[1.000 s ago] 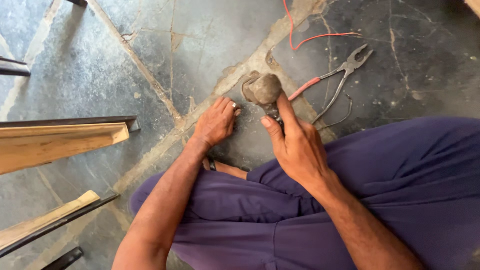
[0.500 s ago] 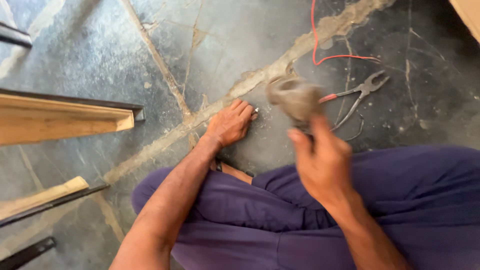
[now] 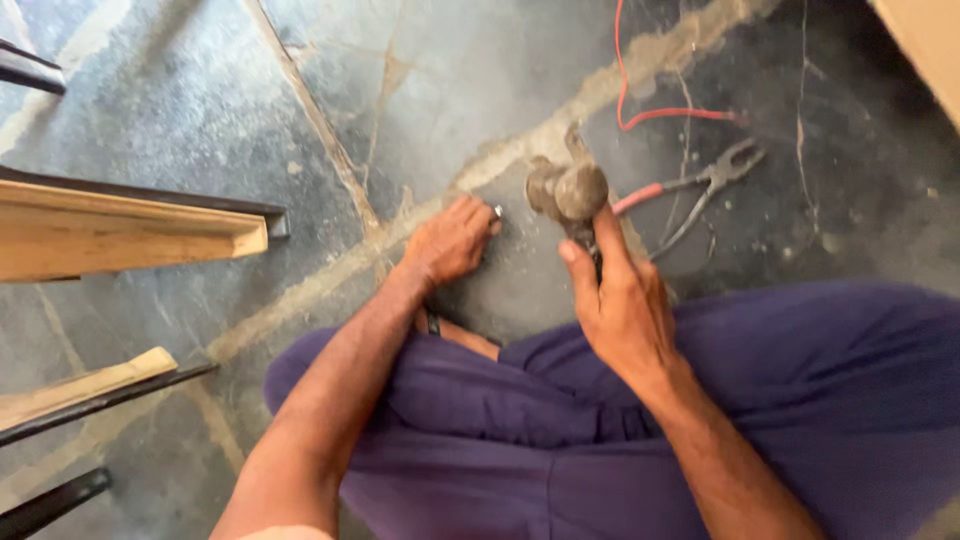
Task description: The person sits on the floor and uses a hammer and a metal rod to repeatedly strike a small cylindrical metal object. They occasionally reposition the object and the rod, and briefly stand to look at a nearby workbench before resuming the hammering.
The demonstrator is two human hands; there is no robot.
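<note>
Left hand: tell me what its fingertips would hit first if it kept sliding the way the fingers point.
The left hand points right along the stone floor. Past the small metal piece at its fingertips, the hammer head held by the right hand comes first, though the hammer may sit higher.

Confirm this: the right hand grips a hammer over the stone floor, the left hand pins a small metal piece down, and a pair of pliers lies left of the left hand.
Not quite. In the head view the pliers lie right of the hammer, not left of the left hand. The rest holds: right hand grips the hammer.
</note>
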